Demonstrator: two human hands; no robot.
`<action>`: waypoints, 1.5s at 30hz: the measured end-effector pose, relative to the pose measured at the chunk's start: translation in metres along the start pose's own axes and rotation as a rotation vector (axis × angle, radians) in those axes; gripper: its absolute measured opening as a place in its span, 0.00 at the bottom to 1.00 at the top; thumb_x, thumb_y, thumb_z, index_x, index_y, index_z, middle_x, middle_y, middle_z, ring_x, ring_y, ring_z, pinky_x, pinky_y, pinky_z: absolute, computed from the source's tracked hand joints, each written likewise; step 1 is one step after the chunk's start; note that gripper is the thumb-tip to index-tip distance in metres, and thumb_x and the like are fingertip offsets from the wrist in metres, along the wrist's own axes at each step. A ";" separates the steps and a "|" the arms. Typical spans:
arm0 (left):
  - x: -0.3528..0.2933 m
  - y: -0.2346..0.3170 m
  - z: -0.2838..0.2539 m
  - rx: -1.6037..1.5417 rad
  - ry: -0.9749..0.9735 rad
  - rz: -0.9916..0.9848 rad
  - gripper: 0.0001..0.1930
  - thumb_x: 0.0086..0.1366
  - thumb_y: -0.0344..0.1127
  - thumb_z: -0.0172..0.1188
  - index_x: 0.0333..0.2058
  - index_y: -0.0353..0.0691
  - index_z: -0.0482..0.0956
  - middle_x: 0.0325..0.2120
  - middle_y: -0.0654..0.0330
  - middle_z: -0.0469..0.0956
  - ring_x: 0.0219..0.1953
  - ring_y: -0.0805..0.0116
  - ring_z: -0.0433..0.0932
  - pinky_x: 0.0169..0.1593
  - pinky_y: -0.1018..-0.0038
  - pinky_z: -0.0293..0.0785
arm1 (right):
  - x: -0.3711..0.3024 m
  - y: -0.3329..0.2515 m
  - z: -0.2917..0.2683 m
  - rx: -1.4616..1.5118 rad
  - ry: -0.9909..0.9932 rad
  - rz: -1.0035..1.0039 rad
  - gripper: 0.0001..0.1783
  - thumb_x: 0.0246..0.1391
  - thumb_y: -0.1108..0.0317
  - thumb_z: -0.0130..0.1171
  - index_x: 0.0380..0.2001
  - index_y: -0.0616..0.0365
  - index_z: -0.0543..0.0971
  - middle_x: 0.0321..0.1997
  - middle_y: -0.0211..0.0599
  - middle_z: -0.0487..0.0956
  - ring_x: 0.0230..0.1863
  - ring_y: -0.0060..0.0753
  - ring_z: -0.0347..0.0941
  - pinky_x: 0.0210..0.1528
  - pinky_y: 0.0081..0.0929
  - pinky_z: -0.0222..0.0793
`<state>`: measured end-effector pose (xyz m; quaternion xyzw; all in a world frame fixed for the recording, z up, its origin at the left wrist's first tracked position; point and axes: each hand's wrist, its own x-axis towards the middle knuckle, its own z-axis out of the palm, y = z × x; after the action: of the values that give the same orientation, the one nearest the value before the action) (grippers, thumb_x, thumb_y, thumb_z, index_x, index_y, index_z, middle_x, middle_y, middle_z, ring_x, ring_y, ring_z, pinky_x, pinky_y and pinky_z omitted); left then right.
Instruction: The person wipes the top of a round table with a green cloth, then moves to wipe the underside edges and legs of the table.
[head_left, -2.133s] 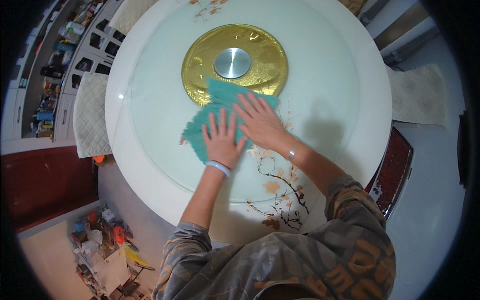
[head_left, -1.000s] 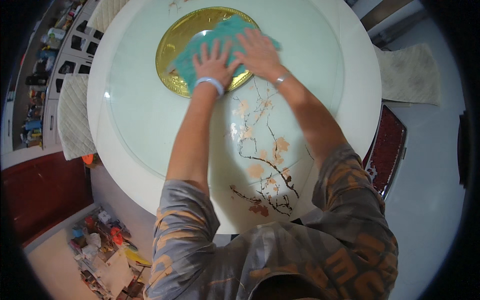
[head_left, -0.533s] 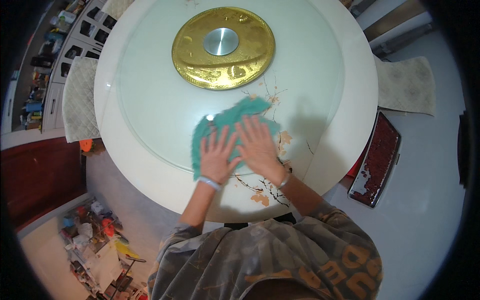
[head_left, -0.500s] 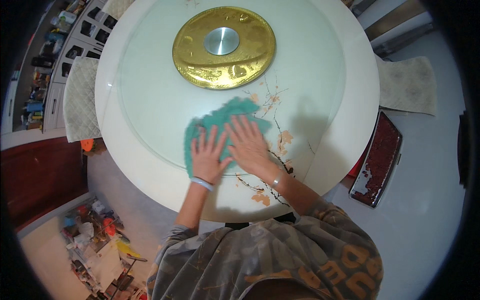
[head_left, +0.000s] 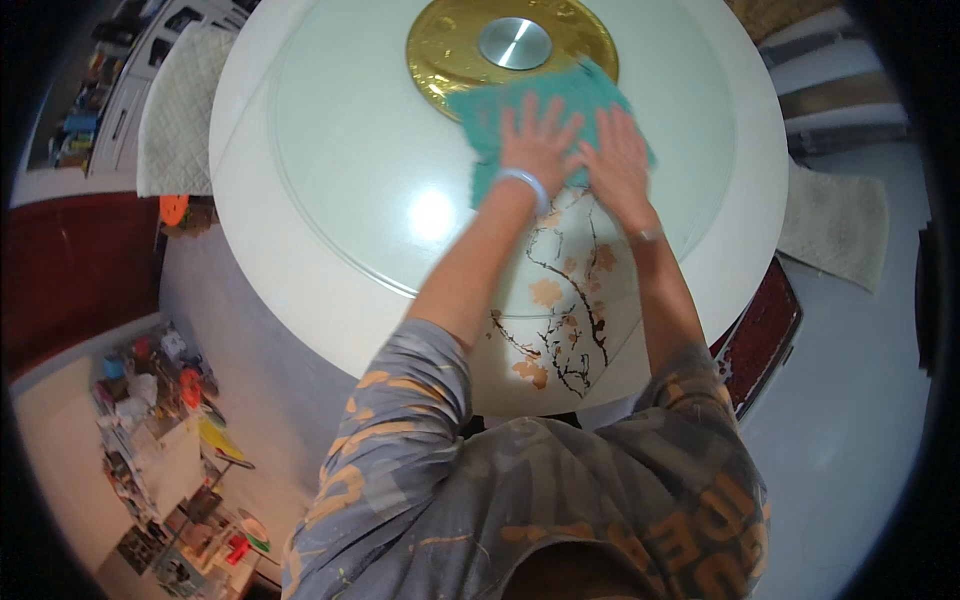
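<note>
A green cloth (head_left: 485, 115) lies spread on the glass turntable (head_left: 350, 170) of a round white table. Its far edge overlaps the gold disc (head_left: 440, 65) with a silver centre. My left hand (head_left: 540, 145), with a pale band at the wrist, rests flat on the cloth, fingers spread. Beside it my right hand (head_left: 617, 165) also presses flat on the cloth, fingers stretched forward and slightly blurred. The thumbs nearly meet. Both arms reach well across the table. Orange flowers on dark branches (head_left: 570, 290) decorate the surface below my hands.
Quilted chair covers stand at the left (head_left: 180, 120) and right (head_left: 835, 220) of the table. A dark red panelled object (head_left: 765, 335) is by the right edge. Shelves with goods (head_left: 85, 120) are at the far left, and a cluttered heap (head_left: 160, 430) lies lower left.
Both hands have pushed the green cloth away from me and to the right, from the near part of the glass up to the gold disc. The view has shifted too.
</note>
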<state>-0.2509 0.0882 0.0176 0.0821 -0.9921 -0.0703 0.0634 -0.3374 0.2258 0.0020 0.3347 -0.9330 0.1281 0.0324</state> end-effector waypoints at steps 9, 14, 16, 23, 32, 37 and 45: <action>-0.186 0.014 -0.024 -0.257 -0.168 0.058 0.33 0.63 0.60 0.53 0.65 0.57 0.65 0.70 0.63 0.54 0.72 0.52 0.48 0.70 0.46 0.43 | -0.174 -0.075 -0.022 -0.032 -0.218 -0.112 0.39 0.58 0.55 0.56 0.69 0.57 0.59 0.73 0.50 0.54 0.74 0.54 0.47 0.71 0.56 0.43; -0.224 -0.092 -0.042 -0.044 -0.131 -0.174 0.39 0.58 0.60 0.59 0.68 0.62 0.60 0.71 0.61 0.51 0.73 0.49 0.45 0.68 0.42 0.43 | -0.115 -0.178 -0.007 0.188 -0.195 -0.368 0.35 0.60 0.53 0.52 0.67 0.58 0.62 0.73 0.46 0.56 0.75 0.47 0.47 0.73 0.46 0.40; -0.216 -0.134 -0.044 -0.006 -0.092 -0.222 0.36 0.63 0.60 0.55 0.68 0.59 0.60 0.72 0.61 0.49 0.73 0.48 0.44 0.69 0.42 0.41 | -0.077 -0.205 0.015 0.247 -0.132 -0.435 0.34 0.61 0.54 0.50 0.67 0.58 0.63 0.74 0.42 0.56 0.75 0.43 0.46 0.74 0.44 0.39; -0.161 -0.149 -0.030 0.139 -0.037 -0.382 0.36 0.69 0.60 0.45 0.71 0.56 0.51 0.73 0.59 0.43 0.73 0.46 0.40 0.69 0.42 0.38 | -0.015 -0.203 0.041 0.306 -0.046 -0.406 0.33 0.63 0.53 0.49 0.67 0.58 0.63 0.75 0.41 0.54 0.76 0.42 0.44 0.74 0.43 0.40; -0.089 0.077 0.005 -0.244 -0.044 0.052 0.34 0.65 0.52 0.55 0.67 0.51 0.59 0.70 0.61 0.53 0.72 0.49 0.48 0.70 0.44 0.42 | -0.110 0.025 -0.030 -0.005 0.129 -0.148 0.38 0.54 0.58 0.62 0.64 0.63 0.64 0.72 0.52 0.57 0.73 0.50 0.52 0.70 0.49 0.48; -0.099 0.090 0.010 -0.305 -0.010 0.116 0.33 0.64 0.52 0.56 0.66 0.53 0.62 0.69 0.61 0.55 0.71 0.50 0.49 0.70 0.46 0.43 | -0.141 0.020 -0.028 -0.088 0.017 0.045 0.36 0.55 0.59 0.58 0.65 0.61 0.64 0.72 0.55 0.57 0.73 0.53 0.50 0.70 0.53 0.47; -0.242 -0.104 -0.039 0.052 -0.160 -0.155 0.46 0.59 0.74 0.47 0.69 0.53 0.58 0.72 0.54 0.48 0.73 0.44 0.43 0.68 0.40 0.40 | -0.136 -0.190 0.004 0.168 -0.175 -0.321 0.35 0.60 0.51 0.51 0.66 0.57 0.64 0.74 0.43 0.56 0.75 0.46 0.47 0.72 0.44 0.42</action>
<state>0.0074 0.0235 0.0122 0.1541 -0.9862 -0.0553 -0.0237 -0.1114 0.1676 0.0199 0.4905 -0.8530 0.1692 -0.0567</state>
